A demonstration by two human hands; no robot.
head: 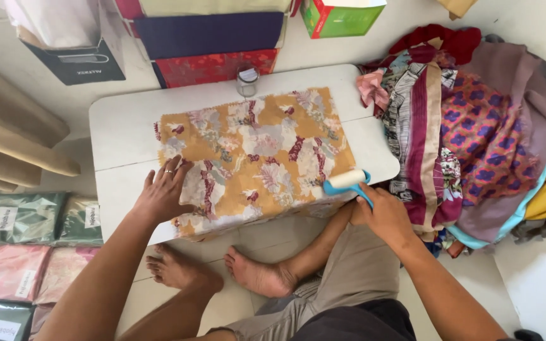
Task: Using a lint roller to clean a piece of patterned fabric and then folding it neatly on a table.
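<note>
The left hand point(164, 192) lies flat and released on the floral fabric point(254, 158) covering the tabletop point(124, 120). The right hand point(380, 211) grasps a lint roller point(347, 181) at the fabric's right edge.

Patterned fabric point(254, 158): matt woven cloth, pinked edges.
Table point(121, 120): smooth white, slight sheen.
Lint roller point(347, 182): glossy blue plastic frame, white paper roll.
Jar point(246, 80), 12 o'clock: clear glass.

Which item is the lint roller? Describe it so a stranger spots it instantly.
Find the low white table draped with floral mustard fabric. At the fabric's right edge, the right hand grips the lint roller: a white cylinder on a turquoise handle, the only plastic tool there.
</note>
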